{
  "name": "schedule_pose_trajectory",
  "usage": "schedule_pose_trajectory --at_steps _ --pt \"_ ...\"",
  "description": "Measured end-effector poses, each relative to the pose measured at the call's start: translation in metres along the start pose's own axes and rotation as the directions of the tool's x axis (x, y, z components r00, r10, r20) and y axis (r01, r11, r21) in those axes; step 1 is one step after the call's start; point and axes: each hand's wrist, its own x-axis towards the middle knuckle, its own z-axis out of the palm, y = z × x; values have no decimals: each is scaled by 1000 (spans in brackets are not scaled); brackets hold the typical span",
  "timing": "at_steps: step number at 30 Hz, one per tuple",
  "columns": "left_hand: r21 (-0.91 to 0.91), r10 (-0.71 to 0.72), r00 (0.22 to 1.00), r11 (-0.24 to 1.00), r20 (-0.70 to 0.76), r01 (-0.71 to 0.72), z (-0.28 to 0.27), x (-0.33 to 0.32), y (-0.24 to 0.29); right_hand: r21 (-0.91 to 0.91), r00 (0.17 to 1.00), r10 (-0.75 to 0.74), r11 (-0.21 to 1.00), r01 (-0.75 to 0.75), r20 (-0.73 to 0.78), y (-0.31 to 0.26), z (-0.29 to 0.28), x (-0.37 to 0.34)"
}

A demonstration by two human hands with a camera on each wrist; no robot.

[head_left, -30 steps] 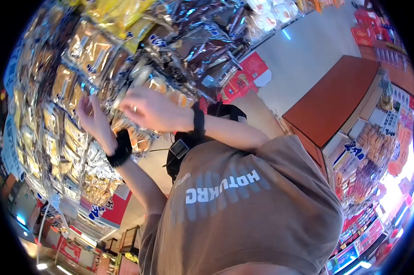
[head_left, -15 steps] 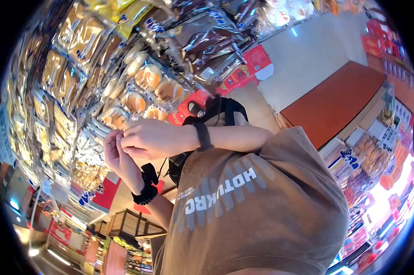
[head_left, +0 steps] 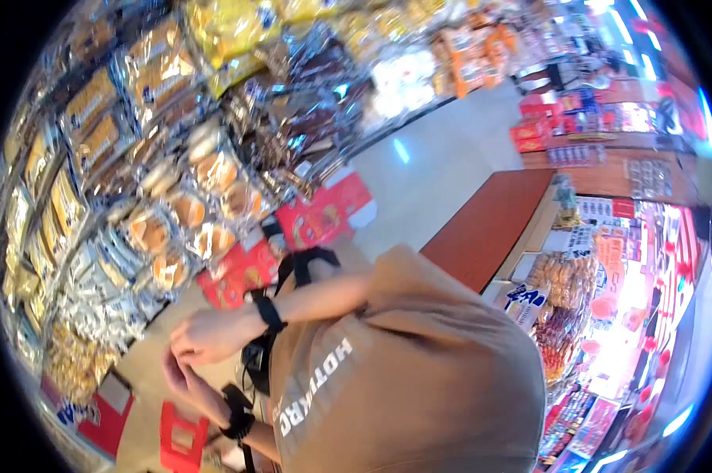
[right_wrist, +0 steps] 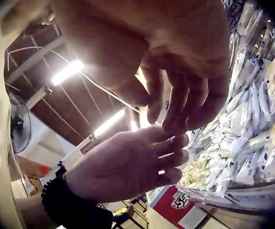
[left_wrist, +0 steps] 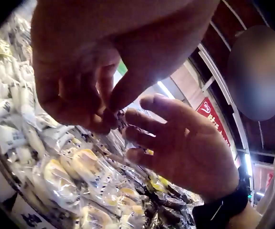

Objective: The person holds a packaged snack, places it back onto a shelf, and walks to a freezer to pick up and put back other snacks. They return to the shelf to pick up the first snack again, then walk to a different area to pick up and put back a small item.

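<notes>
My right hand [head_left: 214, 335] is just above my left hand [head_left: 186, 382] in the head view, their fingers close together. In the left wrist view my left hand [left_wrist: 90, 52] hangs over the frame with bent, relaxed fingers, and my right hand [left_wrist: 185, 152] has its fingers loosely spread. The right wrist view shows my right hand [right_wrist: 180, 43] with fingers pointing down, near the outstretched fingers of my left hand [right_wrist: 123, 167]. No held object shows in either hand. Wrapped round snacks [head_left: 186, 209] lie beyond them.
Packaged food [head_left: 159, 67] fills a display on the left. Red boxes [head_left: 324, 213] stand at its lower edge. A brown-red counter [head_left: 482, 229] is on the right, and a red stool [head_left: 181, 437] is on the floor below the hands.
The hands came together and moved lower, away from the packaged snacks. The head view has swung, so more of the aisle and the red boxes shows.
</notes>
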Motion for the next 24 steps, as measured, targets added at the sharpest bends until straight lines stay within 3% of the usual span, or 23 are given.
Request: schedule_pose_trajectory --at_steps 1,4,6,7,10,13,16,19,21,23,24 --pt "62 11 1000 998 11 -11 -9 -6 5 -27 1000 24 999 -24 15 -6 10 3" --pt "-21 -45 999 999 -9 45 -50 -16 -17 -31 992 77 997 -74 96 -28 27 11" --pt "-103 -49 995 994 -92 39 -73 -25 -33 -31 997 32 999 -30 77 -24 51 14" --pt "-142 -51 998 989 -33 46 -90 -26 -41 -31 996 19 999 -16 82 -26 61 16" --pt "-280 -30 997 960 -76 8 -118 -33 -54 -28 999 51 998 -51 5 -27 100 22" --pt "-156 37 992 986 -123 -56 -154 -41 -62 -59 1000 18 998 -18 -1 -29 135 20" --pt "-88 -4 994 996 -111 -6 -178 -42 -79 -74 998 -15 997 20 67 -25 161 20" --pt "-136 -3 990 991 -141 -16 -199 -53 -84 -55 986 -12 998 21 166 -33 179 25" --pt "-79 -15 979 997 -204 -1 -215 -60 -91 -30 977 80 997 -76 197 -30 195 36" --pt "-147 -7 982 989 -190 -21 -225 -68 -106 -6 958 64 998 -64 278 -31 216 46" --pt "-154 -14 967 988 -253 -25 -229 -67 -125 -1 944 86 996 -90 318 -32 224 50"
